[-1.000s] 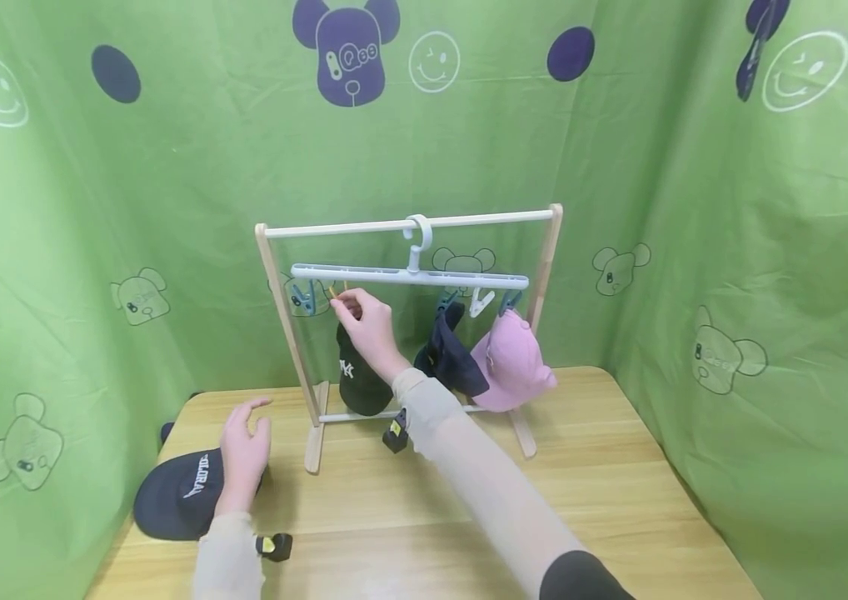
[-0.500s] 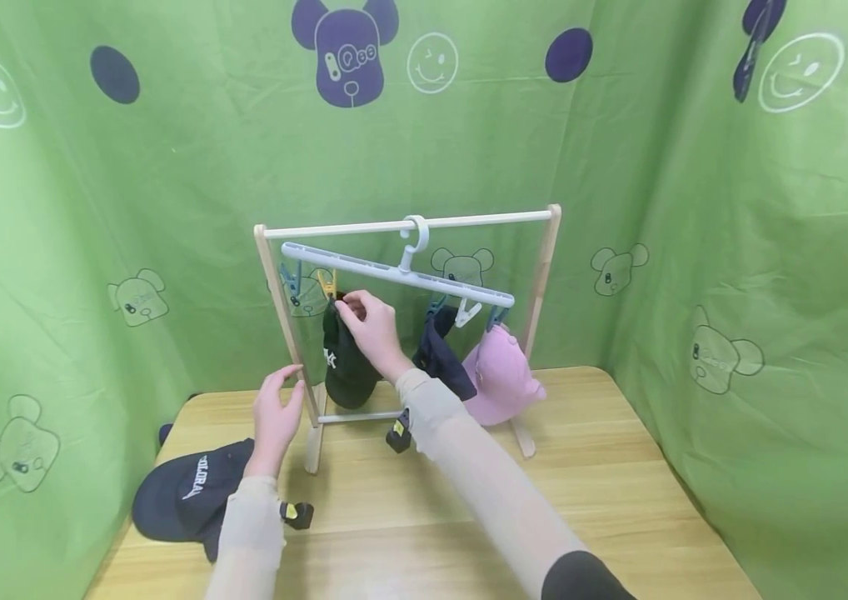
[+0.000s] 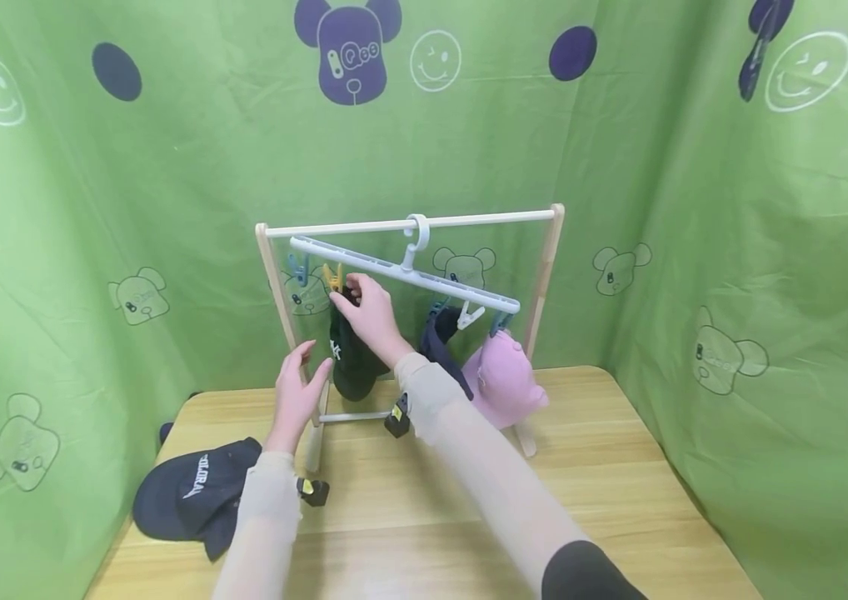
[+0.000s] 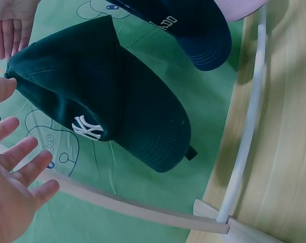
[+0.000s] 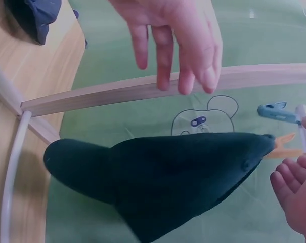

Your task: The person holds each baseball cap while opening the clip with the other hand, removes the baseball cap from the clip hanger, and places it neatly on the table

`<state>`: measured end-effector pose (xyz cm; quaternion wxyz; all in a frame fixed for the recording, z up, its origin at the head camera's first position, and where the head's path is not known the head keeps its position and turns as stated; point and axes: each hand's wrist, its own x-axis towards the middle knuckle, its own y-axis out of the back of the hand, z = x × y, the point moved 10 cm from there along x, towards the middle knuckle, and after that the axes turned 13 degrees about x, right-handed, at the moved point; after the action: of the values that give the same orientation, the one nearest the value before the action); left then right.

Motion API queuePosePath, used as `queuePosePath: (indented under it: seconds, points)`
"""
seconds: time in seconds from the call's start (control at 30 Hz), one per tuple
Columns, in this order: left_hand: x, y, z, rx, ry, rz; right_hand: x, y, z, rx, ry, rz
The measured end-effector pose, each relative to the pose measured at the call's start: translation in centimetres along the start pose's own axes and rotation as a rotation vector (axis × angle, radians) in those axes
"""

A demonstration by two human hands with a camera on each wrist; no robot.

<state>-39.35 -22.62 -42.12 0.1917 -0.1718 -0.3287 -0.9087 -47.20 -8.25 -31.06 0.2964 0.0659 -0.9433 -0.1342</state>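
Note:
A dark baseball cap [image 3: 352, 358] with a white NY logo hangs by its top from a yellow clip [image 3: 333, 277] on a light-blue hanger [image 3: 386, 268]. The hanger slants, left end up. My right hand [image 3: 371, 315] is beside the cap's top just under the clip, fingers extended and pinching nothing; the right wrist view shows a gap between this hand [image 5: 299, 195] and the orange-looking clip [image 5: 284, 147]. Lower left of the cap is my left hand [image 3: 296, 398], fingers spread and holding nothing. In the left wrist view its thumb tip [image 4: 5, 88] lies near the cap's pinched top.
A navy cap [image 3: 442, 346] and a pink cap [image 3: 502, 375] hang on the hanger's right side. A blue clip [image 3: 298, 271] and a white clip [image 3: 469, 315] carry nothing. The wooden rack [image 3: 277, 287] supports the hanger. Another dark lettered cap [image 3: 187, 492] lies at the table's left.
My right hand has let go of the yellow clip, and the clip now bears the NY cap alone. The hanger's left end has risen. My left hand has moved up and right from the lettered cap.

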Motion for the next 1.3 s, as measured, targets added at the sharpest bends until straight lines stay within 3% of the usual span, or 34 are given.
queuePosePath:
  seconds: [0.2,0.43,0.93,1.3]
  points:
    - [0.7,-0.7,0.0,0.024,0.005,-0.025,1.0,-0.9,0.7,-0.064,-0.098,-0.087]
    - [0.9,-1.6,-0.1,0.008,0.028,-0.071,1.3,-1.7,1.4,-0.028,-0.185,-0.162]
    - [0.4,-1.9,0.0,-0.052,0.044,-0.067,1.5,-2.2,1.2,0.056,-0.161,-0.148]
    - [0.2,-3.3,-0.2,-0.043,0.091,-0.155,1.0,-2.2,0.3,0.036,-0.105,-0.144]
